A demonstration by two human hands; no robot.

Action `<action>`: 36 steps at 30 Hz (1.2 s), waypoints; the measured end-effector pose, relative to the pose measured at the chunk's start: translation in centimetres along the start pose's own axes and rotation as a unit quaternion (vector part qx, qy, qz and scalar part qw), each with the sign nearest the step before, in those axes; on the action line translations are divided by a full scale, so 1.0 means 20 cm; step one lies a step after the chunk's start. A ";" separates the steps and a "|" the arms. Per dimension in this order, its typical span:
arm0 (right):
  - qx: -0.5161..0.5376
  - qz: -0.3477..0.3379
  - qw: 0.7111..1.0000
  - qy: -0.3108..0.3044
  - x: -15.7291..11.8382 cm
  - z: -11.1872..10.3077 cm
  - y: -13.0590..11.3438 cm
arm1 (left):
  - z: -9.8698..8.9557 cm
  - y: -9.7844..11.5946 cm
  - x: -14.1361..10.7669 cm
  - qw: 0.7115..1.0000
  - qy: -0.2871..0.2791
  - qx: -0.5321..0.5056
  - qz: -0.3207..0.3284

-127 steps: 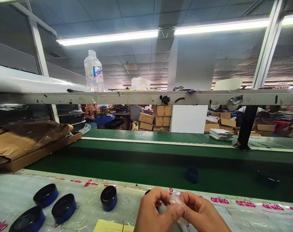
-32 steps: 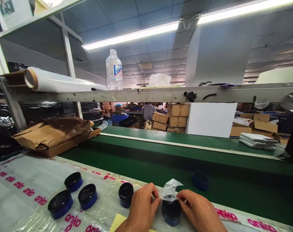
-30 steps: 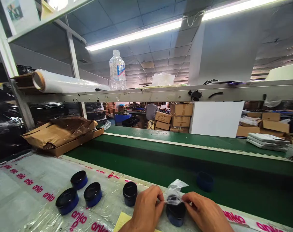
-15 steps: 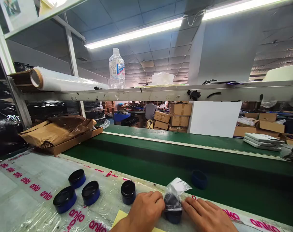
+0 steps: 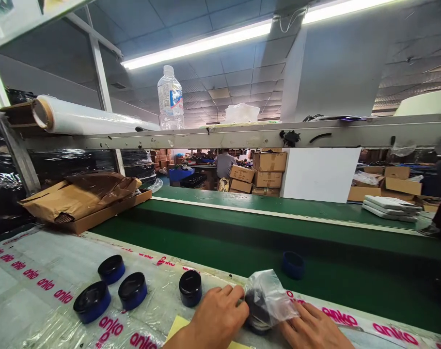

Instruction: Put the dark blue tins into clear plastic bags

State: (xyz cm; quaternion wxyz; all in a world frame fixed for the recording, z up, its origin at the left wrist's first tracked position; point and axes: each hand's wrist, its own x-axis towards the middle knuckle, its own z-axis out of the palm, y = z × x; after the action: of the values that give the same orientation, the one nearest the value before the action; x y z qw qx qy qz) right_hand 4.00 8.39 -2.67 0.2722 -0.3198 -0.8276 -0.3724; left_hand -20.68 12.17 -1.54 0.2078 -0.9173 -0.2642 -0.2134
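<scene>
At the table's front edge, a dark round lid-like piece (image 5: 256,317) stands partly covered by a clear plastic bag (image 5: 267,291). My left hand (image 5: 220,312) is closed at the left side of this piece, its fingers curled against it. My right hand (image 5: 311,327) has its fingers together on the right edge of the bag; the thumb is hidden. Left of my left hand sits a similar black-topped blue round piece (image 5: 190,288). A yellow paper (image 5: 177,327) lies partly under my left forearm.
More round pieces (image 5: 92,301) stand on the left of the plastic-covered table (image 5: 35,291). Another blue one (image 5: 293,265) lies on the green conveyor belt (image 5: 213,242). A carton with brown paper (image 5: 86,203) is at the left. A shelf beam (image 5: 242,138) crosses above.
The clear bag has been spread out and drawn to the right over the round piece, with my right hand at its edge. My left hand stays beside the piece. The view has shifted slightly.
</scene>
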 end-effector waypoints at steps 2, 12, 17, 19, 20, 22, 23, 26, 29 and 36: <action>0.005 0.013 1.000 -0.027 -0.01 0.04 0.00 | 0.03 0.01 0.00 1.000 -0.019 -0.013 -0.016; 0.025 0.034 0.995 -0.086 -0.01 0.05 0.01 | 0.01 0.00 0.03 0.987 -0.032 -0.119 -0.106; 0.049 0.110 0.983 -0.135 0.03 0.09 0.01 | -0.02 0.01 0.04 0.972 -0.053 -0.171 -0.154; 0.058 0.116 0.980 -0.148 0.05 0.10 0.00 | 0.00 0.01 0.04 0.969 -0.065 -0.176 -0.160; 0.058 0.112 0.981 -0.151 0.05 0.10 0.00 | 0.01 0.01 0.03 0.968 -0.073 -0.177 -0.160; 0.054 0.094 0.982 -0.152 0.04 0.12 -0.01 | 0.04 0.02 0.03 0.967 -0.088 -0.177 -0.158; 0.053 0.082 0.984 -0.152 0.03 0.12 -0.02 | 0.05 0.02 0.03 0.967 -0.095 -0.178 -0.158; 0.056 0.057 0.986 -0.145 0.01 0.14 -0.03 | 0.07 0.03 0.04 0.961 -0.111 -0.192 -0.166; 0.062 0.059 0.988 -0.131 0.04 0.13 -0.04 | 0.04 0.03 0.04 0.948 -0.114 -0.227 -0.192; 0.241 0.368 0.846 -0.300 0.28 0.00 0.01 | -0.08 0.00 0.06 0.854 -0.065 -0.401 -0.326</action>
State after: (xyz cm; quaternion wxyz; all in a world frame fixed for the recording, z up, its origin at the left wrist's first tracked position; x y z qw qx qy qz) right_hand 0.57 10.36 1.35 0.1961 -0.6218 -0.7540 0.0806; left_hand -20.22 11.90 0.33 -0.2772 -0.7941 -0.4529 -0.2958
